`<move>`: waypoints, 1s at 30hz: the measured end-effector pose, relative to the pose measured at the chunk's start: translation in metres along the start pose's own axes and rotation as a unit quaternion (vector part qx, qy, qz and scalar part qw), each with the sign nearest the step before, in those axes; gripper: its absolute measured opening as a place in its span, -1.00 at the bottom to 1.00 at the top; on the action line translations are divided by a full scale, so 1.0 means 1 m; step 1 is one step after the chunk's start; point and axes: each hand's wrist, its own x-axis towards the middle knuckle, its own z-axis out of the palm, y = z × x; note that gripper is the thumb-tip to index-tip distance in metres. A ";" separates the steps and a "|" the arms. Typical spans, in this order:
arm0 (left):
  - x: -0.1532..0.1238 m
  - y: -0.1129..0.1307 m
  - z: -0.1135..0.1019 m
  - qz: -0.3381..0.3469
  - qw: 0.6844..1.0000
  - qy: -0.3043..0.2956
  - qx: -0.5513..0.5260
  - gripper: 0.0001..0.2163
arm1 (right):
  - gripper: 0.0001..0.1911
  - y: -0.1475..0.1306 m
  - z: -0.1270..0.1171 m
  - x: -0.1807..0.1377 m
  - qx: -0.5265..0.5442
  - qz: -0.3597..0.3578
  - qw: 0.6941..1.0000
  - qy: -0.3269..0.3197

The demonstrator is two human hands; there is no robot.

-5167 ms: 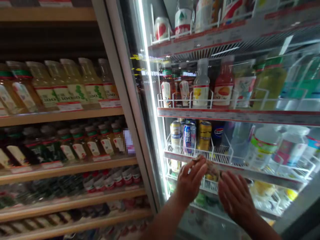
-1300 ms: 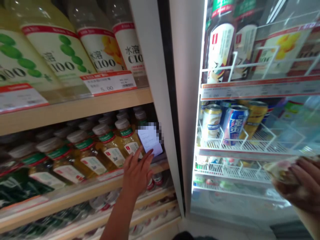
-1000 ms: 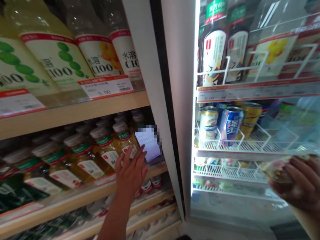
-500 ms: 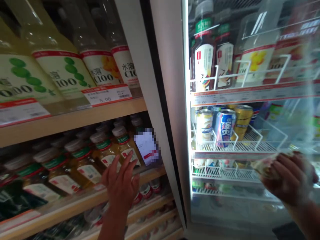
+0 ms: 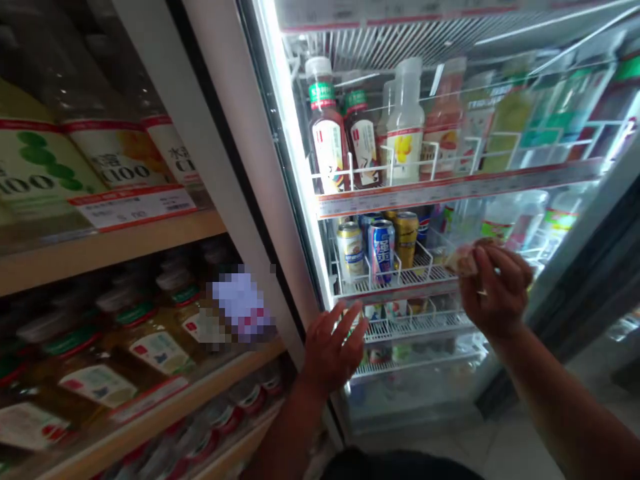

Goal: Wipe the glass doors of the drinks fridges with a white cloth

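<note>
Two hands: left (image 5: pixel 333 347), right (image 5: pixel 493 287). One cloth (image 5: pixel 463 259), in the right. Three cans in the front row of the wire rack: cream (image 5: pixel 350 250), blue (image 5: pixel 382 251), gold (image 5: pixel 406 239). Two dark bottles (image 5: pixel 327 133) with green-banded caps on the rack above, one white bottle (image 5: pixel 406 127) beside them. One price tag (image 5: pixel 131 205) on the wooden shelf (image 5: pixel 110 250).

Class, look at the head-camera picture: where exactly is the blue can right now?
The blue can stands right of centre in the head view, on the cooler's wire shelf, between a white-and-gold can and a gold can.
</note>
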 end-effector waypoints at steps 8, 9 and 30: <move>0.063 0.043 0.065 -0.051 0.994 0.023 0.090 -0.57 | -0.20 0.016 -0.023 -0.028 0.077 -0.067 0.990 -0.100; 0.065 0.044 0.070 -0.055 0.992 0.023 0.110 -0.55 | -0.20 0.023 -0.026 -0.026 0.075 -0.066 0.990 -0.104; 0.042 0.022 0.094 -0.146 0.989 -0.015 0.009 -0.23 | -0.31 0.103 -0.022 -0.012 0.061 0.137 0.988 0.028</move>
